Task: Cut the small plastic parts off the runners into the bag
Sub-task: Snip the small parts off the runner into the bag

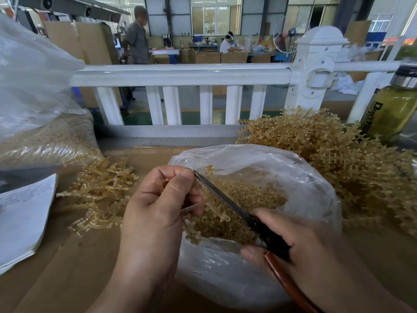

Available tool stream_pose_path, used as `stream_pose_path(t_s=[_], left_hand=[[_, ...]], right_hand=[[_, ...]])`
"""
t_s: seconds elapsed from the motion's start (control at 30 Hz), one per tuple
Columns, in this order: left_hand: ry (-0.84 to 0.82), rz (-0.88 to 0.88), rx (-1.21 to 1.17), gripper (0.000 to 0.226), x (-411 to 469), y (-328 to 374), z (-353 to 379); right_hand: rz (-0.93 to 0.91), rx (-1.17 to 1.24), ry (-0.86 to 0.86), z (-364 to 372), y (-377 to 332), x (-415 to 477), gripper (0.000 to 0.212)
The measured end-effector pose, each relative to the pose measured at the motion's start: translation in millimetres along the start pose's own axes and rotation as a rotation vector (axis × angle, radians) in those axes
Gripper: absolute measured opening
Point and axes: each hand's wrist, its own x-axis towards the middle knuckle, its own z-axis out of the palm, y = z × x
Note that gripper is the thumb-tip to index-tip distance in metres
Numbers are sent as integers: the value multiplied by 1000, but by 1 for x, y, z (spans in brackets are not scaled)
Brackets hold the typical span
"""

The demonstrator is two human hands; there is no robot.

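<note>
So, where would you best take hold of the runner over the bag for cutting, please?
Grip the runner by its stem, coming from the left as the left hand does: its parts branch off rightward, where the scissors reach in over the bag.

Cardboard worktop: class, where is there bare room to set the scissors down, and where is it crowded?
Bare cardboard lies near-left, between the papers and the left hand, and in a strip between the open bag and the railing. Crowded: left runner pile, right runner pile, bottle.

Two hands (158, 211) (309, 242), one scissors (228, 202), one held runner (217, 212), two bags (304, 177) (33, 75), two runner piles (101, 188) (338, 154)
</note>
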Motion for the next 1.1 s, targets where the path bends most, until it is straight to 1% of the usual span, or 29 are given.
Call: stream_pose_path(t_s=[0.2, 0.3, 0.47, 0.6, 0.83, 0.93, 1.1], left_hand=[[-22, -43, -32, 14, 0, 2, 1], [-42, -61, -64, 15, 1, 4, 1], [-54, -85, -104, 14, 1, 6, 3], [-72, -79, -100, 10, 1, 6, 2], [-102, -89, -96, 12, 1, 6, 2], [-118, -88, -101, 11, 1, 6, 2], [-105, -96, -93, 13, 0, 7, 2]], right_hand=[[7, -40, 30, 2, 3, -1, 59], [12, 0, 39, 2, 4, 0, 61], [17, 41, 19, 1, 2, 1, 49], [1, 33, 36, 2, 4, 0, 58], [-2, 58, 22, 1, 4, 0, 54], [3, 66, 9, 0, 4, 0, 56], [-3, 72, 25, 0, 4, -1, 57]])
